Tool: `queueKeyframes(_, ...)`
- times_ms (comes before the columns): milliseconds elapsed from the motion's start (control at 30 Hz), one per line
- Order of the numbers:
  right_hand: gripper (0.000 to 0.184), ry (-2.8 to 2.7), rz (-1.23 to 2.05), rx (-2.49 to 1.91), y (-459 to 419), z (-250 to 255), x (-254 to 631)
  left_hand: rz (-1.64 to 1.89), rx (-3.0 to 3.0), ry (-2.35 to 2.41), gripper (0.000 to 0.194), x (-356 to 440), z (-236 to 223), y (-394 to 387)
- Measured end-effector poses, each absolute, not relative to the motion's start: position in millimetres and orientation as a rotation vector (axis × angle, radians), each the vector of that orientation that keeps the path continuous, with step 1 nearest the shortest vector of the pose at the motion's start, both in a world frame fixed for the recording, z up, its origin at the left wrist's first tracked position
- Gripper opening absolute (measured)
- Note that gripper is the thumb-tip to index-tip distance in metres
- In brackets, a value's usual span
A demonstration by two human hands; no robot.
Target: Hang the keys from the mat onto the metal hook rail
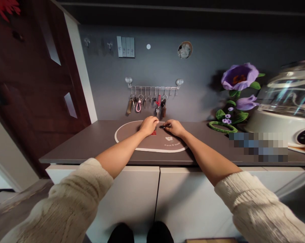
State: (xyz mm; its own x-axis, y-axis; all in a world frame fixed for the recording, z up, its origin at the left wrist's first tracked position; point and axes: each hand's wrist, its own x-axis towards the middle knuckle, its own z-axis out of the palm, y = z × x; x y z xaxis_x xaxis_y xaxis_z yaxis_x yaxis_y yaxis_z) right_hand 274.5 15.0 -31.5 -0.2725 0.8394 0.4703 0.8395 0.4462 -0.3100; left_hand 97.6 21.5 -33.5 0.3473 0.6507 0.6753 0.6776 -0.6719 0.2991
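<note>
On the counter, both my hands are over a brown oval mat with a pale rim and a small printed figure. My left hand has its fingers pinched together; what they hold, if anything, is too hidden to make out. Just below those fingertips shows a small flat red piece, partly covered by the hand. My right hand is closed at the fingertips around a small black object with a shiny edge, possibly a key or fob. A narrow gap separates the two hands.
Above the mat, a clear hook rail on the wall carries several key bunches, including a pink loop. Purple artificial flowers and a white domed appliance stand at the right. A dark red door is on the left.
</note>
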Motion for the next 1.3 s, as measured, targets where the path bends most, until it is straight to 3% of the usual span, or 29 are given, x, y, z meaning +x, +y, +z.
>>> queueKeyframes(433, 0.012, -2.126, -0.129, -1.269, 17.3, -27.1, 277.6, -1.195, -2.597, -1.259, 0.018, 99.2, -35.2, 23.2)
queueKeyframes(700, 0.014, -2.078, 0.037, -1.159, 12.6, -21.7, 274.8, -1.179, -2.641, -1.151, 0.02, 100.4, -32.4, 19.4)
queueKeyframes(1133, 0.015, -2.058, -0.132, -1.033, 1.0, -11.2, 267.7, -1.362, -2.651, -1.104, 0.018, 105.0, -30.4, 17.4)
queueKeyframes(1300, 0.018, -1.972, -0.015, -1.061, -5.3, -8.7, 263.7, -1.468, -2.661, -1.122, 0.017, 105.8, -30.0, 17.9)
